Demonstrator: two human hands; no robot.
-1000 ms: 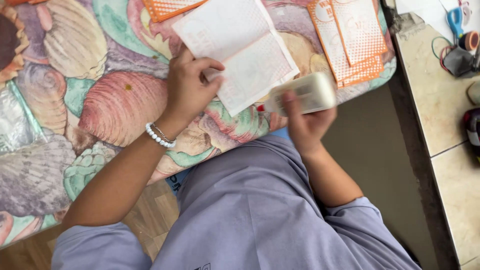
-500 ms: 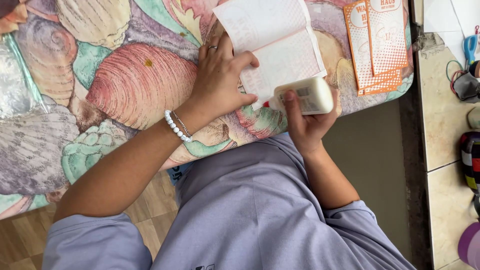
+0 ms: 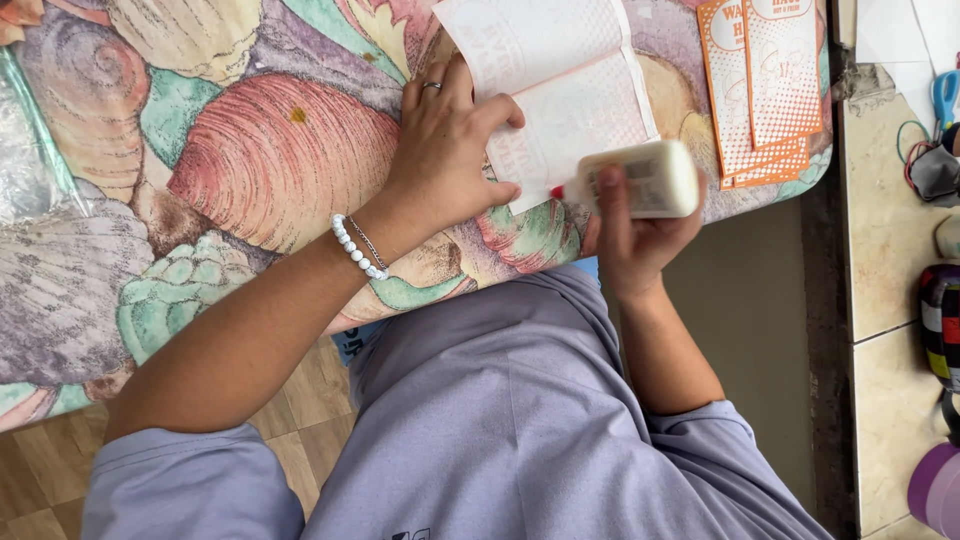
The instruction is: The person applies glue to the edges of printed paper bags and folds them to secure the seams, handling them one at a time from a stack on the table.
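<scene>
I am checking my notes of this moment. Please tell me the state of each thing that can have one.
White paper sheet: flat on the table, folded strip along its lower edge.
Glue bottle: on its side, red tip at the paper's edge.
Left hand: pressing the paper.
Right hand: fingers closed on the bottle.
Orange printed sheets: stacked, untouched.

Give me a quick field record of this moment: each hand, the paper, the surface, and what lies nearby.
left hand: pressed flat on the folded white paper
right hand: fingers wrapped around a cream glue bottle, red tip at the paper's lower edge
surface: table with shell-pattern cloth
nearby: orange printed sheets, stacked at the table's right edge
wrist: white bead bracelet, left arm
</scene>
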